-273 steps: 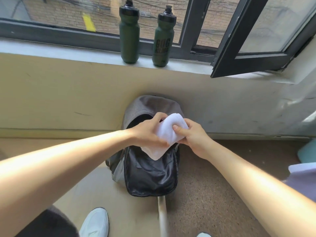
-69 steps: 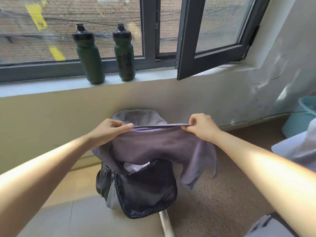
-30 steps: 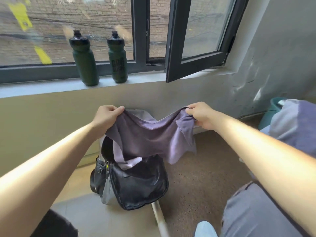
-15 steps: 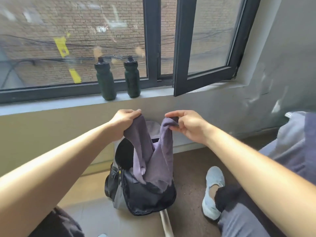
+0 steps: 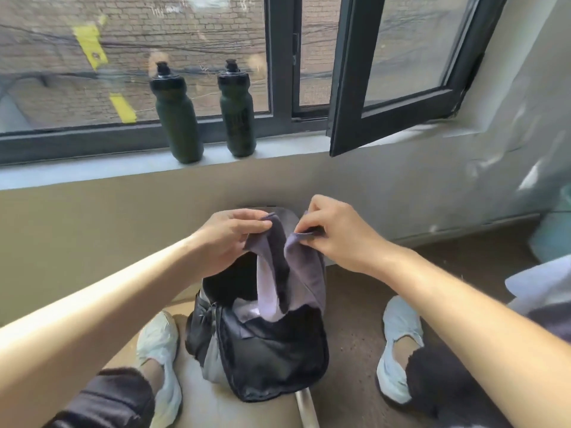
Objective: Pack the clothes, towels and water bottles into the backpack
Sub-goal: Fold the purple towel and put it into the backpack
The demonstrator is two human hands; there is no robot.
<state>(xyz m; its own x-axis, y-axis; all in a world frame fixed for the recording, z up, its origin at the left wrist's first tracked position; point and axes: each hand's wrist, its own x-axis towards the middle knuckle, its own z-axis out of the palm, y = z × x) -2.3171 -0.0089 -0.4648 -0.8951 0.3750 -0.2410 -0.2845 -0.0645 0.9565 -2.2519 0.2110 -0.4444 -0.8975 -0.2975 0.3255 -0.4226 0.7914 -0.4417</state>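
Two hands pinch the top corners of the purple cloth (image 5: 304,273): the left hand (image 5: 230,239) grips one corner between thumb and curled fingers, the right hand (image 5: 336,233) nips the other. A couple of seconds ago those corners were stretched wide apart; now they stand almost touching, so the broad sheet has become a narrow doubled strip. Its long axis runs near upright, top at the hands, lower end dipping into the open mouth of the backpack (image 5: 278,359), where a pale fabric (image 5: 247,310) already lies. The backpack stands on the floor (image 5: 349,304) against the wall (image 5: 92,242) below the windowsill (image 5: 77,174), mouth facing up and towards the person. The left shoe (image 5: 160,344) sits close beside it; the right shoe (image 5: 398,344) lies farther off, leaving bare floor to the bag's right. A dark green water bottle (image 5: 179,118) and its twin bottle (image 5: 237,112) stand upright on the windowsill, side by side but apart, left of the open window sash (image 5: 346,88), whose lower corner juts out over the sill.
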